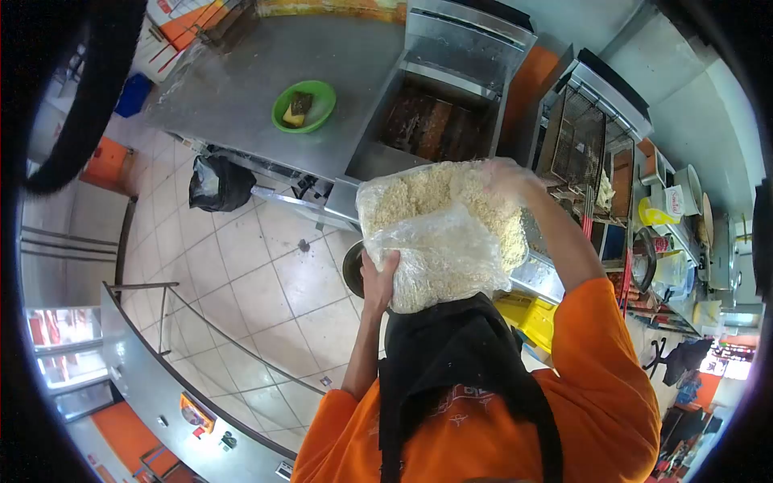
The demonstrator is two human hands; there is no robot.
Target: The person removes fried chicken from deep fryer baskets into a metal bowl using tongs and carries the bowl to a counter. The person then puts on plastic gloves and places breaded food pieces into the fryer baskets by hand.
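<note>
Crumbs (411,193) fill one plastic-wrapped package (439,262), held before one black apron (459,330). I count two hands: left hand (378,280) clamped on its left edge; right hand (513,179) blurred at its far right, grip I can't tell. Shirt lettering (467,394): unreadable.

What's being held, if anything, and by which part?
Clear plastic package of crumbs: left grip on its left side, toward the body. Right grip is blurred at the far right corner; hold can't be told.
</note>
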